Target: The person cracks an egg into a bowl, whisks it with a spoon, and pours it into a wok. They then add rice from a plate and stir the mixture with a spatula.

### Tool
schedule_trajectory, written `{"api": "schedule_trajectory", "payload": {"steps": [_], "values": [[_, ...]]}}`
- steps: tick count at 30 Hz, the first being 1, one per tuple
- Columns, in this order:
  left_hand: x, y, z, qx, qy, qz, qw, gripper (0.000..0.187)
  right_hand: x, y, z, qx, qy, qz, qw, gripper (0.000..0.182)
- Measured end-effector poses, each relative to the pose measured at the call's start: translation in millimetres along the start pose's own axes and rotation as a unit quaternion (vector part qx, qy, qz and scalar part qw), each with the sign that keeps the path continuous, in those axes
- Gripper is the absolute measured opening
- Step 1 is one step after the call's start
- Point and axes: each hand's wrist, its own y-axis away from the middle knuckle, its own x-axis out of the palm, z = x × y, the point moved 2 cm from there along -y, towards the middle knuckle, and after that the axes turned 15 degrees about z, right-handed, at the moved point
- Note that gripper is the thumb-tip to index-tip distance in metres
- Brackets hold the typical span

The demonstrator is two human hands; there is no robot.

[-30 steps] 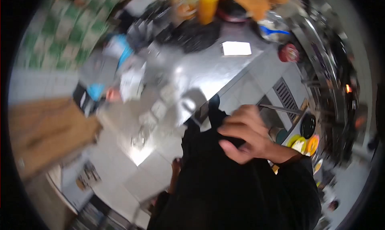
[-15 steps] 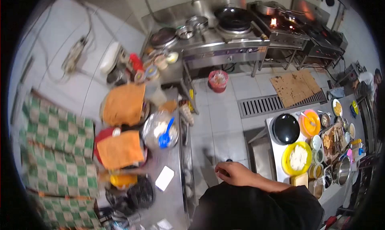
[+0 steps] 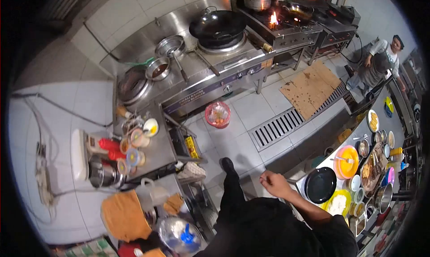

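My right hand (image 3: 274, 184) hangs over the floor in the middle of the head view, its fingers loosely curled and nothing visible in them. Nearest to it, on the counter to the right, is a round black plate (image 3: 320, 185), apart from the hand. Beside that plate stand a yellow plate (image 3: 328, 205) of white food and an orange plate (image 3: 351, 169) with a fork on it. My left hand is out of view. My leg (image 3: 232, 190) in black trousers steps forward on the tiles.
A black wok (image 3: 217, 26) sits on the range ahead; a flame (image 3: 273, 19) burns at another stove. A red bin (image 3: 218, 115), a floor drain (image 3: 277, 132) and cardboard (image 3: 309, 89) lie ahead. A person (image 3: 380, 64) is at far right. A clear bowl (image 3: 168, 239) stands at lower left.
The view has swung left and advanced toward the range, which looks larger. My right hand has shifted rightward in view, closer to the black plate. The other person is more fully in view.
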Motion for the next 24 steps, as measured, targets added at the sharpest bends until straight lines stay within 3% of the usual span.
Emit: {"api": "schedule_trajectory", "payload": {"steps": [5,8,11,14,17,22,24], "values": [[-60,-116,-105,0.015,-0.071,0.085,0.994,0.018,-7,-73,-72,0.108,-0.063,-0.184,0.975,0.025],[-77,-180,-188,0.003,-0.133,0.15,0.98,0.018,-27,-54,-52,0.169,-0.204,-0.26,0.929,0.022],[-66,-233,-247,-0.011,-0.177,0.182,0.967,0.017,-30,-34,-81,0.166,-0.408,-0.315,0.841,0.016],[-44,-275,-281,-0.01,-0.199,0.213,0.956,0.017,-40,4,-102,0.213,-0.551,-0.383,0.71,0.021],[-6,-289,-308,-0.017,-0.215,0.228,0.95,0.016,-91,42,-131,0.132,-0.64,-0.436,0.619,0.024],[69,-284,-318,-0.045,-0.224,0.241,0.943,0.016,-204,115,-301,0.044,-0.644,-0.62,0.446,0.026],[101,-274,-319,-0.059,-0.224,0.242,0.942,0.016,-247,144,-340,0.168,-0.513,-0.756,0.371,0.03]]}}
